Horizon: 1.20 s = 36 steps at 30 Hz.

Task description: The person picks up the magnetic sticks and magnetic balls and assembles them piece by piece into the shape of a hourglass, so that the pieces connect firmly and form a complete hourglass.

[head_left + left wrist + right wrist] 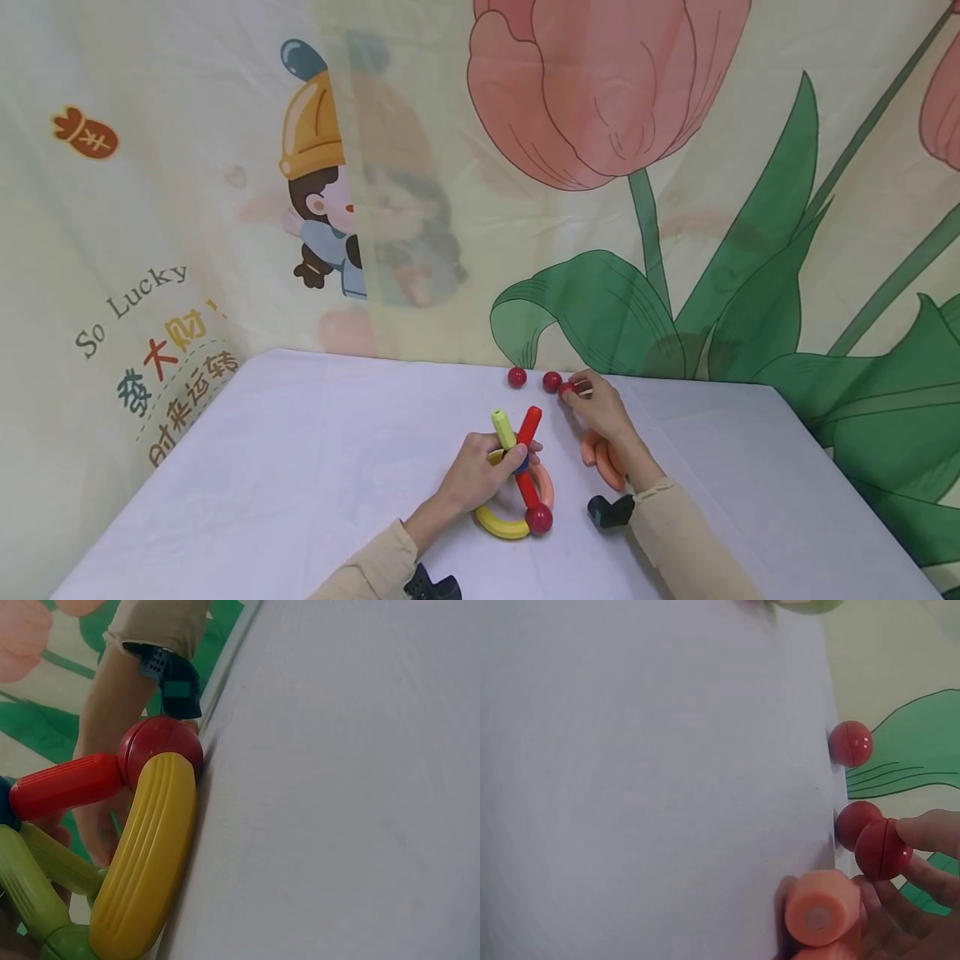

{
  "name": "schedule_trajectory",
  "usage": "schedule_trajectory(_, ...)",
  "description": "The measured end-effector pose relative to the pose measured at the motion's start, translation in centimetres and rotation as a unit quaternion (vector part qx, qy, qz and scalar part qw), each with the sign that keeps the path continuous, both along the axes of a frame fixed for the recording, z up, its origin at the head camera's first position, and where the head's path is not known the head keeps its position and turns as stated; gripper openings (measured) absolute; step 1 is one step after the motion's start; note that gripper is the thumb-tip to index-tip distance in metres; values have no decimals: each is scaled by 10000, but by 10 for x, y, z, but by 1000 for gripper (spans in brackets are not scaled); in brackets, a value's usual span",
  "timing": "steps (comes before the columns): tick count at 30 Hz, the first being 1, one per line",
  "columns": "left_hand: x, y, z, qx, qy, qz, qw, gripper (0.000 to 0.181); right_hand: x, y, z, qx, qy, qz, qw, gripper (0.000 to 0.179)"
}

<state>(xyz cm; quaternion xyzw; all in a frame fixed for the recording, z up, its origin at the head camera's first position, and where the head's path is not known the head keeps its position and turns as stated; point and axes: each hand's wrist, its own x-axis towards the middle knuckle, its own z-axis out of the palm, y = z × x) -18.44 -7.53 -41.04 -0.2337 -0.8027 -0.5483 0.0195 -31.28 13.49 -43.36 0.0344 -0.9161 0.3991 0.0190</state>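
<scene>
My left hand (476, 473) grips a structure of magnetic rods and balls near the table's middle. It has a curved yellow rod (146, 862), straight red rods (528, 490), light green rods (34, 881), a pink curved rod (545, 483) and a red corner ball (161, 746). Its blue ball (521, 464) is partly hidden by my thumb. Toward the table's back edge, my right hand (602, 410) pinches a red ball (883, 849) between thumb and fingers. Another red ball (552, 382) sits right beside it, and a further red ball (517, 377) lies to the left.
Several orange curved rods (610, 467) lie under my right forearm. A black wrist device (611, 511) is by the right sleeve, another black device (435, 586) by the left. Behind the white table (300, 467) hangs a printed cloth (420, 333).
</scene>
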Motion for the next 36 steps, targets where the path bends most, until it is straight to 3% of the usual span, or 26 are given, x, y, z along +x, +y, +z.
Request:
schedule_trajectory(5, 6, -1, 10, -26, -70, -33, 10000, 26, 3, 0, 4, -390, -187, 45, 9991, 40)
schedule_trajectory(11, 5, -2, 8, -28, -175, -49, 9998, 26, 9, -2, 10, -764, -167, 275, 9966, 40)
schedule_trajectory(24, 4, -1, 6, 27, -261, -162, 9995, 28, 24, -14, 31, -1041, 128, 613, 9926, 37)
schedule_trajectory(36, 5, -2, 8, -64, -133, -205, 9997, 30, 37, -24, 49, -1330, 489, 1010, 9848, 38)
